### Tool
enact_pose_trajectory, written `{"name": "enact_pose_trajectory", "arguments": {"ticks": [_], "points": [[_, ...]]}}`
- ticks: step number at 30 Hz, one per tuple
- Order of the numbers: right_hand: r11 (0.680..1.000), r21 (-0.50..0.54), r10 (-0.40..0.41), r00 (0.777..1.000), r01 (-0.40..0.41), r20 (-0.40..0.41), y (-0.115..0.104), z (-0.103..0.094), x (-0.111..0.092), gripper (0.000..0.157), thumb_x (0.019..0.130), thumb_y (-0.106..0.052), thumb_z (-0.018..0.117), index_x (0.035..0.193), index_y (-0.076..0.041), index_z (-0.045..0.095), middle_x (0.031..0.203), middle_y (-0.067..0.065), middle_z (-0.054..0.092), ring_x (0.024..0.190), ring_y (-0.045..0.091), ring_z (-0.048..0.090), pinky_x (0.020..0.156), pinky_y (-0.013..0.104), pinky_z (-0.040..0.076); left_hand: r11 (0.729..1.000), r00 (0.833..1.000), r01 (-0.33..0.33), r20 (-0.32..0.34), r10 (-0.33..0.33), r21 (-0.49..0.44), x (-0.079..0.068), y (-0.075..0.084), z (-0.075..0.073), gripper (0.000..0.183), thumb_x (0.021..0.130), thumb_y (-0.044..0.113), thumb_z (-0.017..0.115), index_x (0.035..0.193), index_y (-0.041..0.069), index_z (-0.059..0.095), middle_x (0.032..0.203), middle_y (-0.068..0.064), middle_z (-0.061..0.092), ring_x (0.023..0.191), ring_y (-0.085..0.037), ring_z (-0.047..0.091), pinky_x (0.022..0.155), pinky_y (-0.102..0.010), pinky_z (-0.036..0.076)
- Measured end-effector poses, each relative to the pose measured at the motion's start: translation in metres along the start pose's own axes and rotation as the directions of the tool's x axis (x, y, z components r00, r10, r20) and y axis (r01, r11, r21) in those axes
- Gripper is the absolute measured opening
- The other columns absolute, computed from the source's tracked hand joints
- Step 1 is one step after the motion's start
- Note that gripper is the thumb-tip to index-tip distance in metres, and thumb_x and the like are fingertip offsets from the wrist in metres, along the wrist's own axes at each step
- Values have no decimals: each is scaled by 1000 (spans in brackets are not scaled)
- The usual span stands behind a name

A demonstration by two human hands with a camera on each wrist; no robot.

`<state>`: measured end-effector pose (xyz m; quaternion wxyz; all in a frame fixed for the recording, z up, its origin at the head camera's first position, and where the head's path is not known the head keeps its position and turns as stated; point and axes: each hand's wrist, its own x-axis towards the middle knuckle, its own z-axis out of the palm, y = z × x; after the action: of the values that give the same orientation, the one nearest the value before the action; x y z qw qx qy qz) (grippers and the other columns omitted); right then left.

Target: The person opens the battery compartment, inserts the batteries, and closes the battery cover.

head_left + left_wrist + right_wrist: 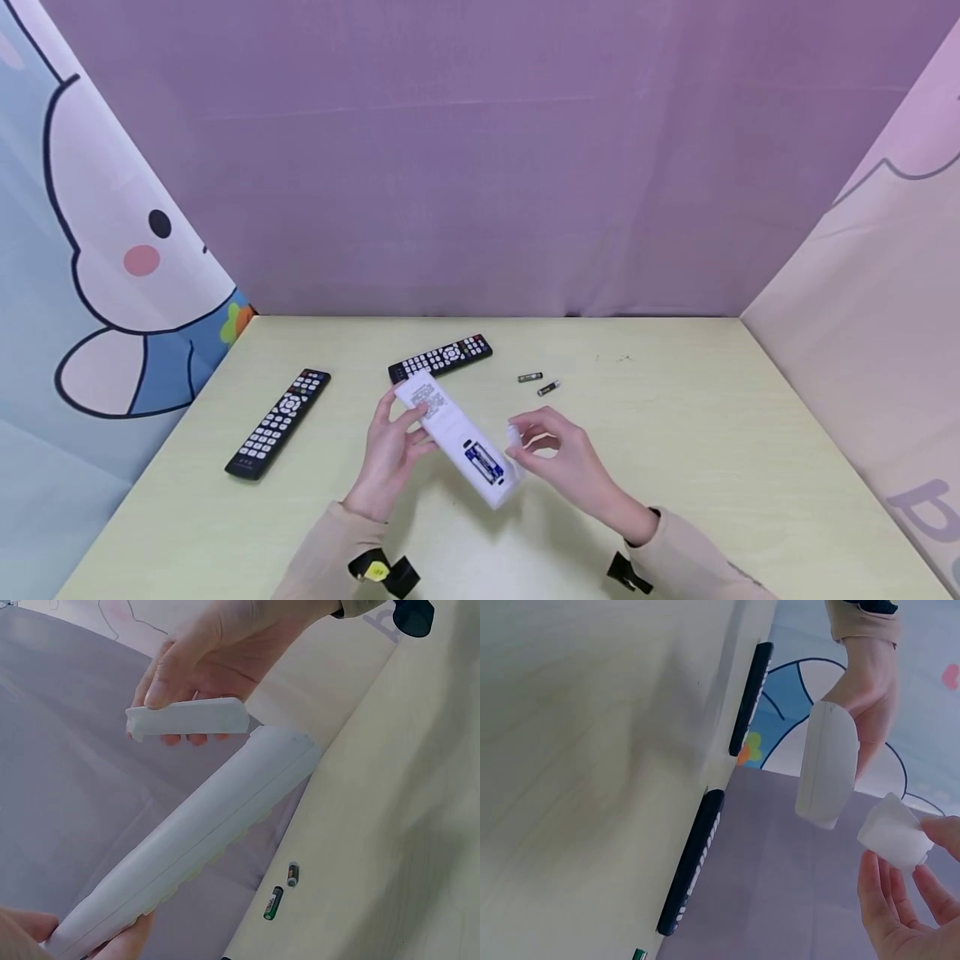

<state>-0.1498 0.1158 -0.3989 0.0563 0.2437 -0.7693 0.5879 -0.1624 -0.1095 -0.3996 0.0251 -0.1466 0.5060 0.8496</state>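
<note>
In my head view, the left hand grips a white remote control by its far end, thumb on the back and fingers around the edge. I have the remote slanting in the air above the table, its back turned up toward the head camera and its near end pointing toward the right. The battery compartment in that near end is uncovered, and I can see blue batteries inside, too small for me to count surely.

The right hand pinches a white battery cover between thumb and fingers, just beside the compartment end. From the right wrist I can see a gap between cover and remote; the left wrist shows the remote from the side, buttons facing down.

Beyond the right hand I have two small loose batteries, one slightly farther back and the other near it, both lying on the table. One black remote control lies button side up to the left, well apart from the hands. A second black remote lies just behind the white one's far end, also buttons up. A purple backdrop stands behind the table.
</note>
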Motion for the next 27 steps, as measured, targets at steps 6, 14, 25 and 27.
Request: {"name": "enact_pose_trajectory", "arguments": {"ticks": [6,14,25,27], "points": [[999,38,-1,1000,1,14,-2,7,1,29,73,-5,70,99,2,61,90,8,59,79,15,58,68,28,54,1000,1000,-7,-3,7,8,0,-1,1,57,88,-2,42,138,17,22,111,-15,48,78,-22,62,75,-39,52],[998,47,32,999,-33,7,-4,12,1,29,72,-3,70,98,0,61,89,7,59,79,16,58,69,29,54,1000,1000,-12,4,12,3,-1,-2,1,56,88,-1,42,138,17,22,111,-15,48,79,-23,62,76,-39,52],[999,44,17,1000,-18,16,-5,15,2,28,71,-1,70,97,0,60,89,7,59,79,15,57,69,31,54,1000,1000,-18,7,18,7,-2,-3,2,56,88,-1,42,137,17,22,112,-16,47,79,-23,63,75,-38,52],[999,32,1,1000,-1,17,-4,16,2,27,71,-1,70,96,0,60,88,7,59,78,15,57,68,30,54,1000,1000,-16,5,16,6,-2,-3,3,56,88,-1,43,137,17,22,111,-16,48,79,-23,63,74,-38,52]]}}
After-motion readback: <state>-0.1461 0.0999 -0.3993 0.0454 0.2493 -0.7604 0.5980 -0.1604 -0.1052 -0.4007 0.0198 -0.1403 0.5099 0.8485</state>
